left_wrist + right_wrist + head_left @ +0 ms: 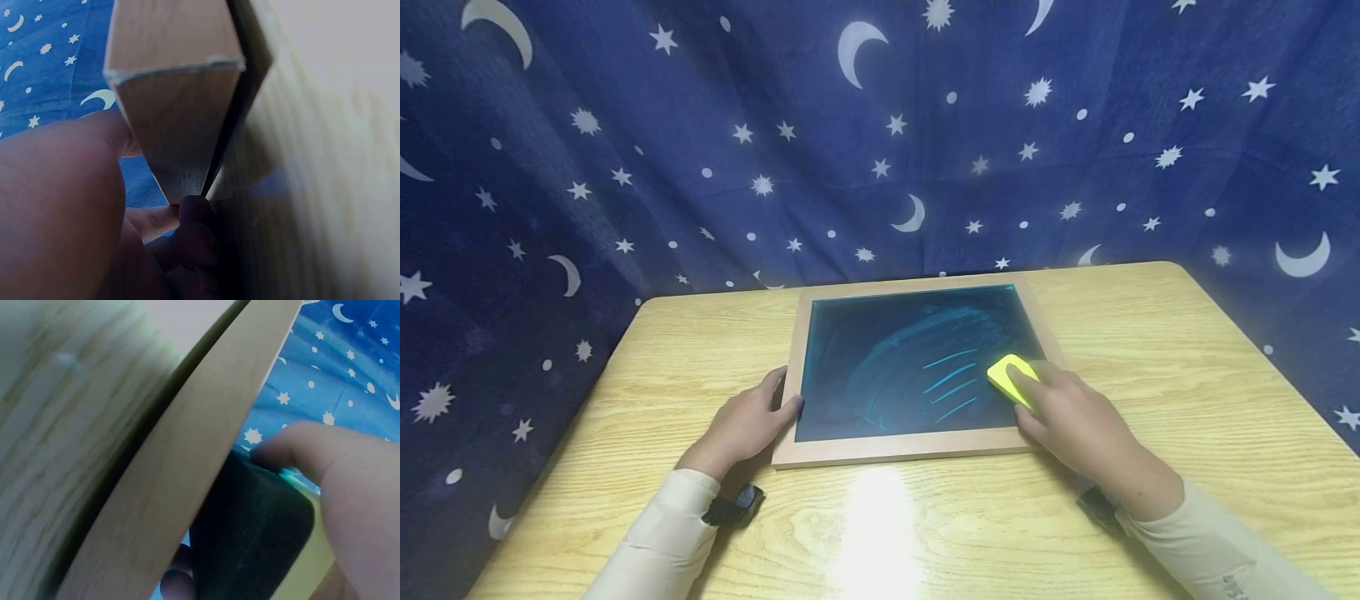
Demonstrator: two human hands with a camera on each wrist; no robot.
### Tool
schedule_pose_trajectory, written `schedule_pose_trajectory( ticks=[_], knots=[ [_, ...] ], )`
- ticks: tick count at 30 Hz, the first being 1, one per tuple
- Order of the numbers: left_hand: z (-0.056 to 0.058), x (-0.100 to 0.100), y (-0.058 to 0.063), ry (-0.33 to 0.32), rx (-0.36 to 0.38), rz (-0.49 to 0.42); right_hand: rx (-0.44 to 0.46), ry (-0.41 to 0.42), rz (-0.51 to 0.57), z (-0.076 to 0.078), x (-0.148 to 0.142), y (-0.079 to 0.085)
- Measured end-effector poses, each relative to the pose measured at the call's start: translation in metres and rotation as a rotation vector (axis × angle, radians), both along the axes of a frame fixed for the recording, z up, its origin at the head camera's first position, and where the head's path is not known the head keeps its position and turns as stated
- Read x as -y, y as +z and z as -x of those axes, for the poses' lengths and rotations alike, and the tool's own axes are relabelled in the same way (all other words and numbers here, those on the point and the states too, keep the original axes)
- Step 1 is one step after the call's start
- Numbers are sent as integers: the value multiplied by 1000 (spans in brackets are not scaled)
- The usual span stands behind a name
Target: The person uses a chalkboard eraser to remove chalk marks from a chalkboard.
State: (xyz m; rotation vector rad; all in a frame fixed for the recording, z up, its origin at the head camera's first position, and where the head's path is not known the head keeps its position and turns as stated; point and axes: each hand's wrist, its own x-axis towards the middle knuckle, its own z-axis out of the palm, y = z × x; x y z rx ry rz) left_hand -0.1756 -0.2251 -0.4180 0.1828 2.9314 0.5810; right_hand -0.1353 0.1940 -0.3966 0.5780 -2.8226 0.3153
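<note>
A wooden-framed chalkboard (838, 358) lies on the table, its dark surface showing a pale blue smear and several slanted blue chalk lines (951, 383). My left hand (745, 425) grips the frame's left side, thumb on top; in the left wrist view, fingers (197, 234) curl against the frame's edge (178, 119). Between the thumb and fingers of my right hand (1078, 421) is a yellow chalkboard eraser (1002, 372), held over the board's right part, beside the lines. Its dark felt side (250, 525) shows in the right wrist view, close to the wooden frame (169, 450).
The light wood-grain table (1150, 350) extends on both sides of the board, with a bright glare spot near its front. A blue curtain (820, 100) with moons and stars hangs behind and at the sides. Dark straps (735, 505) circle both wrists.
</note>
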Motion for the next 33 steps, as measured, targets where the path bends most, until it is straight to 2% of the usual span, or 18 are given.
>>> schedule_pose_trajectory(
  ticks=[9, 21, 33],
  knots=[
    [0, -1, 0, 1, 0, 0, -19, 22, 7, -2, 4, -2],
    [0, -1, 0, 7, 0, 3, -133, 101, 27, -3, 9, -9],
    [1, 0, 0, 5, -7, 14, -122, 119, -4, -7, 16, -8]
  ],
)
